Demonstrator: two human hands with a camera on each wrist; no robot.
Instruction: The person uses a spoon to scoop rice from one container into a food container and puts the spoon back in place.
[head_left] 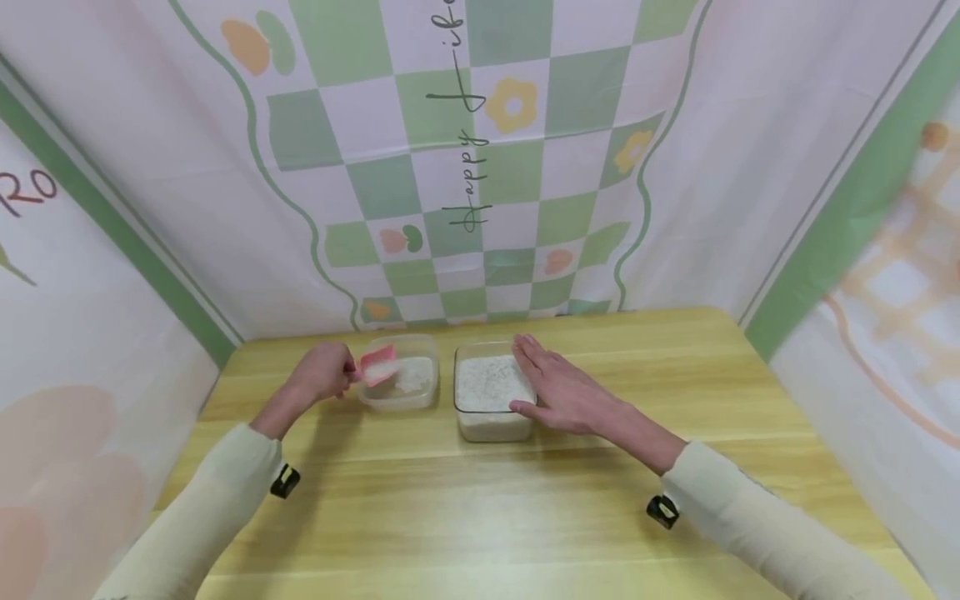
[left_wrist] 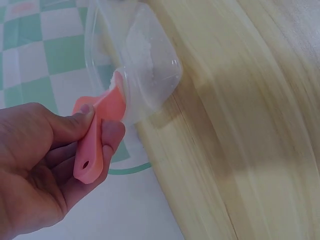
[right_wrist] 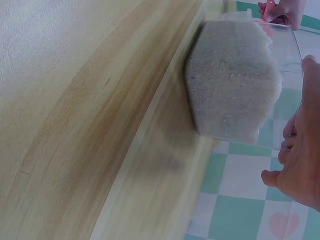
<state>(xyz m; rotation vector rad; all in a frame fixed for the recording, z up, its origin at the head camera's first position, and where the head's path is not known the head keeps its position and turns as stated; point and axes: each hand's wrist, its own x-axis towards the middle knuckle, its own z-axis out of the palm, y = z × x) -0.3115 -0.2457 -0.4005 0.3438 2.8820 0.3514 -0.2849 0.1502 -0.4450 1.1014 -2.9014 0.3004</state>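
Note:
My left hand (head_left: 324, 371) pinches the handle of a pink scoop (left_wrist: 95, 135) between thumb and fingers. White, grainy stuff lies in the scoop, which is tilted at the left rim of a clear plastic container (head_left: 400, 403). A shallow layer of the same white stuff covers part of that container's bottom. To its right stands a clear square container (head_left: 495, 428) with much more of a white, rice-like grain (right_wrist: 232, 80). My right hand (head_left: 562, 390), fingers extended, rests at this container's right rim, the thumb near its front corner.
Both containers stand side by side toward the back of a wooden table (head_left: 480, 517). Behind them hangs a green-and-white checked cloth (head_left: 480, 167), and printed cloth also hangs on both sides.

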